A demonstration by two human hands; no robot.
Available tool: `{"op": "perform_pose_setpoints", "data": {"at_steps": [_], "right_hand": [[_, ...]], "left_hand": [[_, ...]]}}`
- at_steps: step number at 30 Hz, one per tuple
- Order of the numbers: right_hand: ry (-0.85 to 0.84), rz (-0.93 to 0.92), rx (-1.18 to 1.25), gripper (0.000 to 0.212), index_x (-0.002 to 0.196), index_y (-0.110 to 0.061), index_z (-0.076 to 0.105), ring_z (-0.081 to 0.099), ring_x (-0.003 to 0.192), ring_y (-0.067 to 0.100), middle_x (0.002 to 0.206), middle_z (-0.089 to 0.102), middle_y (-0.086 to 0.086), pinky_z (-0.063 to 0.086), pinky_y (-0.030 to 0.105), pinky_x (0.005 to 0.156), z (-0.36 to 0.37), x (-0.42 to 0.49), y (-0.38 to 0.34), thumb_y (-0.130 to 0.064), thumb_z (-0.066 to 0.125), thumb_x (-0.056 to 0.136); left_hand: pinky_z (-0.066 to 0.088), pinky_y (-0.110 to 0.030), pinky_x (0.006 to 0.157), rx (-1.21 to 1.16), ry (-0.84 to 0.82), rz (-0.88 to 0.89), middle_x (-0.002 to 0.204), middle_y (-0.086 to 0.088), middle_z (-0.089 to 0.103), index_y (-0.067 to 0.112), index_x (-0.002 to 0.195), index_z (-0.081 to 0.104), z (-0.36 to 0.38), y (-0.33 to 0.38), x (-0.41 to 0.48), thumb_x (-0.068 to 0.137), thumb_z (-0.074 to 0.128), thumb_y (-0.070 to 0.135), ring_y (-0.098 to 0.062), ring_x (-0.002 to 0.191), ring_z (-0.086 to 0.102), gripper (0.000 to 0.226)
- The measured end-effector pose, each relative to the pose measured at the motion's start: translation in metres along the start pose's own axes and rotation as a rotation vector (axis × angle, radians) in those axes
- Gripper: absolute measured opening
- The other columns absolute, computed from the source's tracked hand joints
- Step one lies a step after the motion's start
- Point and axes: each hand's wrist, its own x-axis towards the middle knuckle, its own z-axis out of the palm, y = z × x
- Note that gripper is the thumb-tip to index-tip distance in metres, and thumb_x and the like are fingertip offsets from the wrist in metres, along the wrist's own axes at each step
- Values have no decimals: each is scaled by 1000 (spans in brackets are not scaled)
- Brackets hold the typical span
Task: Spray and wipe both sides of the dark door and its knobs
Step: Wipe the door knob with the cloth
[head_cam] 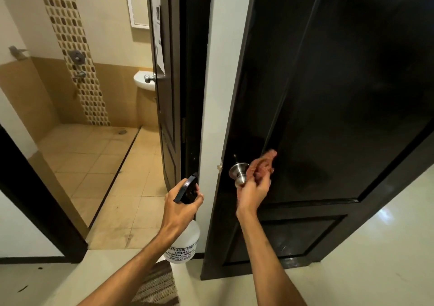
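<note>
Two hands are busy, and the risk sits right at the steel knob (239,173) on the dark door (340,94). The reddish cloth (263,164) is bunched just right of the knob and mostly off it. A loose swipe could skim the front of the metal and miss the neck behind it, or nudge the open door so it swings away. The right hand (253,193) reaches up from below the knob, wrist bent, its grip closed around the cloth with fingertips close against the knob's face. Left of the knob and a little lower, the left hand (180,202) has its grip wrapped round the neck of the white spray bottle (185,242), dark spray head angled upward. A stray squeeze from there would probably miss the door face.
</note>
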Motion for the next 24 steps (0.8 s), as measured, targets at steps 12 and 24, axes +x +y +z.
{"op": "perform_pose_setpoints", "data": {"at_steps": [12, 24], "right_hand": [[-356, -677, -1416, 48, 123, -21, 66, 49, 127, 39, 139, 51, 16, 50, 59, 92, -22, 2, 19, -22, 80, 77], [97, 586, 287, 22, 106, -7, 73, 71, 97, 34, 110, 72, 15, 59, 43, 79, -8, 42, -5, -1, 60, 89]], "left_hand": [[53, -24, 56, 15, -4, 6, 88, -5, 67, 23, 100, 66, 9, -1, -2, 91, 74, 3, -16, 66, 64, 23], [54, -24, 57, -17, 52, -15, 89, -4, 67, 20, 100, 67, -4, -2, -1, 92, 73, 4, -18, 70, 65, 19]]}}
